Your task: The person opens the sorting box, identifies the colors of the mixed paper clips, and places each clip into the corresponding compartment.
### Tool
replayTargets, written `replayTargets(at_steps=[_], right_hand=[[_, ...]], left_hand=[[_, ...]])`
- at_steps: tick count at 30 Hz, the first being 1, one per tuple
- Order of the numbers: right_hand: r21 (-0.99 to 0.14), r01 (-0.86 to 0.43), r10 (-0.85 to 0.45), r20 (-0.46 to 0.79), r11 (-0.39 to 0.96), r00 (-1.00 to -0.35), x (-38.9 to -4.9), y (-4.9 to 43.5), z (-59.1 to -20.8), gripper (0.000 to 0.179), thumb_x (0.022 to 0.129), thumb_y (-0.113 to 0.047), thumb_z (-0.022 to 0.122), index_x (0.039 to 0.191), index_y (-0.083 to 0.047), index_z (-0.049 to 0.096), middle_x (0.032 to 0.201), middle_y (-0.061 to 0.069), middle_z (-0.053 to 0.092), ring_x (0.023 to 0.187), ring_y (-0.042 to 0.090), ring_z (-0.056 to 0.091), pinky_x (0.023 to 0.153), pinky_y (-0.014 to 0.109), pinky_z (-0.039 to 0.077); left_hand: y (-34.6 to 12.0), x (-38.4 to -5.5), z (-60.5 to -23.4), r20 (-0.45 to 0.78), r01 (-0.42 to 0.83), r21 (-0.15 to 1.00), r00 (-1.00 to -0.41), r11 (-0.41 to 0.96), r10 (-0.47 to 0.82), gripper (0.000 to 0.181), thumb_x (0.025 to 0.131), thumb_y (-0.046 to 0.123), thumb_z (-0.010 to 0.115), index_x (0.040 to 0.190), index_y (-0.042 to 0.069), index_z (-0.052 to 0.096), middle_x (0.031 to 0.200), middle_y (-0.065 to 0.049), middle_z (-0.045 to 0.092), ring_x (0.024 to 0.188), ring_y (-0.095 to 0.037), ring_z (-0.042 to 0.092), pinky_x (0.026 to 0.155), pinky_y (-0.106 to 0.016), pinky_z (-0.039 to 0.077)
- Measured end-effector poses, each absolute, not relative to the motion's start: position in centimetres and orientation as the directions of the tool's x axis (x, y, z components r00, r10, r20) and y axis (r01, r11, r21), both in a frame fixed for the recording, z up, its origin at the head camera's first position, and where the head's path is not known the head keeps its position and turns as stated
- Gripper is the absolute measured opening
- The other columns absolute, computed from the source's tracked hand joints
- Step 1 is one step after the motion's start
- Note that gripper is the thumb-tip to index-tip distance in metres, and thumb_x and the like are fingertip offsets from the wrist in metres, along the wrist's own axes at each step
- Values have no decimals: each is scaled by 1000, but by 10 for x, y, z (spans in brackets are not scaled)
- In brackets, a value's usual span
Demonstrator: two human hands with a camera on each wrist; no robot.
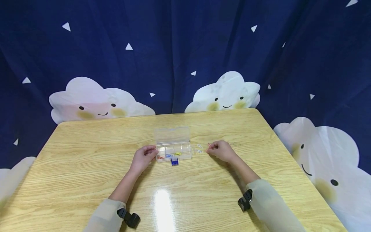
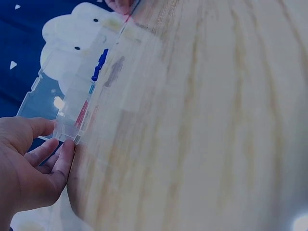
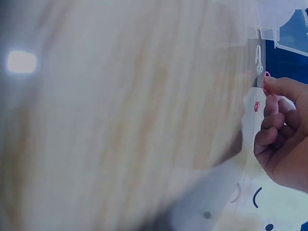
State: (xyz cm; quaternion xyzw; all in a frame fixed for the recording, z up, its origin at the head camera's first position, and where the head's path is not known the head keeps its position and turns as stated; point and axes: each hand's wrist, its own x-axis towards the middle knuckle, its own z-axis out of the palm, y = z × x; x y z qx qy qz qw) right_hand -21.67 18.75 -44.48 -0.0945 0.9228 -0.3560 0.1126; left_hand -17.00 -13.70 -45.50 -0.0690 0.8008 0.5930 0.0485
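A clear plastic compartment box [image 1: 188,156] lies on the table with its transparent lid [image 1: 172,135] raised at the back. Its front compartments hold red paper clips [image 1: 160,158], blue paper clips [image 1: 169,156] and yellow paper clips [image 1: 178,154]. My left hand [image 1: 144,158] grips the box's left end, thumb and fingers at its wall. To the right of the box, my right hand [image 1: 222,150] pinches a pinkish-red paper clip [image 3: 267,76] between thumb and forefinger, the other fingers curled. White paper clips [image 1: 199,151] lie between that hand and the box.
A blue latch [image 1: 175,162] sticks out from the box's front. The wood-grain table [image 1: 203,199] is glossy and reflects a light near its front. Behind it hangs a dark blue curtain [image 1: 162,48] with cloud prints. Each wrist carries a black camera.
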Motion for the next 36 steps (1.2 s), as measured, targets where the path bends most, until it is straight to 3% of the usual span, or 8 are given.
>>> replayTargets(at_steps=[5,11,19,29,36], right_hand=[[-693,-92,-263,-145,715,-954,-217,184,-442,20,80,-30,63,75,-11,61,79,6,63,50,12,44,45,23,36],[-695,-98,-285,-158,712,-946,-217,178,-438,20,81,-31,62,80,-11,64,65,7,59,49,13,43,44,24,36],[-696,-105,-308,-174,711,-936,-220,170,-434,17,84,-29,59,84,-13,64,68,8,61,52,17,50,43,26,39],[-703,-126,-329,-161,700,-931,-222,153,-428,13,83,-26,60,83,-14,65,68,11,60,46,11,41,43,24,36],[-715,-150,-351,-142,683,-926,-224,143,-430,13,82,-26,61,80,-13,65,67,10,62,47,12,46,44,25,39]], left_hand=[[-137,-170,-455,-154,-162,946,-987,282,-49,34,85,14,58,115,0,54,101,-17,60,76,-12,57,63,-22,51],[-138,-170,-456,-153,-162,946,-987,281,-55,33,85,14,58,115,0,55,101,-17,60,77,-11,57,64,-21,51],[-138,-170,-456,-152,-161,945,-987,283,-52,34,85,14,58,115,0,54,101,-16,60,75,-11,57,63,-21,51],[-139,-170,-456,-155,-162,945,-987,284,-46,34,85,15,58,115,1,54,102,-16,60,76,-12,57,64,-22,51],[-139,-170,-456,-153,-160,945,-987,285,-46,34,85,14,58,115,0,54,102,-17,59,77,-12,57,64,-22,51]])
